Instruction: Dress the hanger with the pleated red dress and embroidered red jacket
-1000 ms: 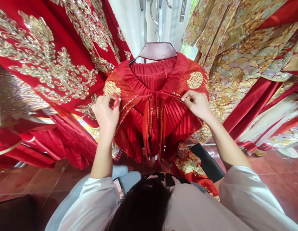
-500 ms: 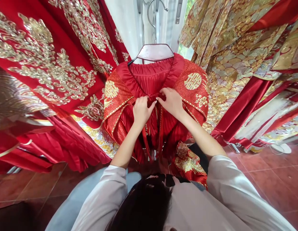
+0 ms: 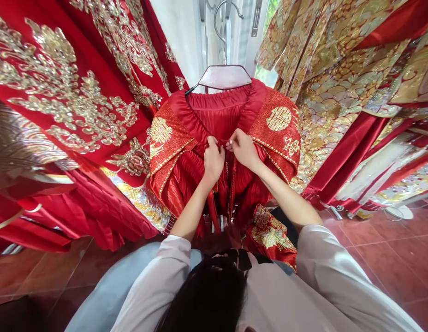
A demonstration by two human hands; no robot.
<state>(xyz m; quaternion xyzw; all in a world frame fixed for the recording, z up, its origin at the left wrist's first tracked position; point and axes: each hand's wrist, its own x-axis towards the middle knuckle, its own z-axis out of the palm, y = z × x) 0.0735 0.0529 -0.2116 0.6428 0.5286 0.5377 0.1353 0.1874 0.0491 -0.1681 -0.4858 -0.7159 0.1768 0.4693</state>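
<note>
In front of me a red garment (image 3: 181, 168) with gold embroidered medallions and beaded trim hangs on a hanger (image 3: 225, 76) with a metal hook. My left hand (image 3: 213, 159) pinches the gathered neckline at the front, left of its middle. Just across from it, my right hand (image 3: 242, 148) pinches the other side of the neckline. Their fingertips are close together, and any small fastening between them is hidden. Red ribbon ends dangle below the hands. A red and gold embroidered piece (image 3: 272, 233) lies lower down, near my right forearm.
Red clothing with sequin embroidery (image 3: 79, 106) hangs at the left. Gold patterned garments (image 3: 338, 69) and red ones hang at the right. A pale door or window frame (image 3: 250, 41) stands behind the hanger. Reddish tiles (image 3: 390, 258) cover the floor.
My left hand has shifted right along the neckline and turned more upright. My right hand has moved slightly right, its fingers curled closer together. The garment sits a little lower and further right.
</note>
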